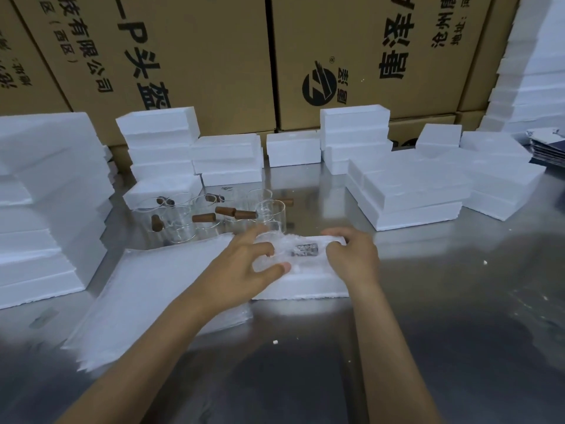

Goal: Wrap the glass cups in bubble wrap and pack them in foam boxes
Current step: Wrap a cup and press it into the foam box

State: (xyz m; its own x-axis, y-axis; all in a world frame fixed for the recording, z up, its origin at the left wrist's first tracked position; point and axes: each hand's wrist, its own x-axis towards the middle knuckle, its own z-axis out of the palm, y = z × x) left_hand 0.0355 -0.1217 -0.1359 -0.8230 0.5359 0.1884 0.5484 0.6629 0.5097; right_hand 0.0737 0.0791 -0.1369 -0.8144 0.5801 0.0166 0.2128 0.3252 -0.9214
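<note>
Both hands press a bubble-wrapped cup [290, 254] into the open foam box [305, 284] at table centre. The left hand [244, 267] pinches the bundle's nine o'clock end with fingers half curled; the right hand [351, 255] curls over its three o'clock end. The likely trouble: pushing too hard could crack the glass or crumble the foam wall. A loose wrap may also spring open. The unwrapped cups [214, 215] at eleven o'clock stand close enough for an elbow or sleeve to topple them.
</note>
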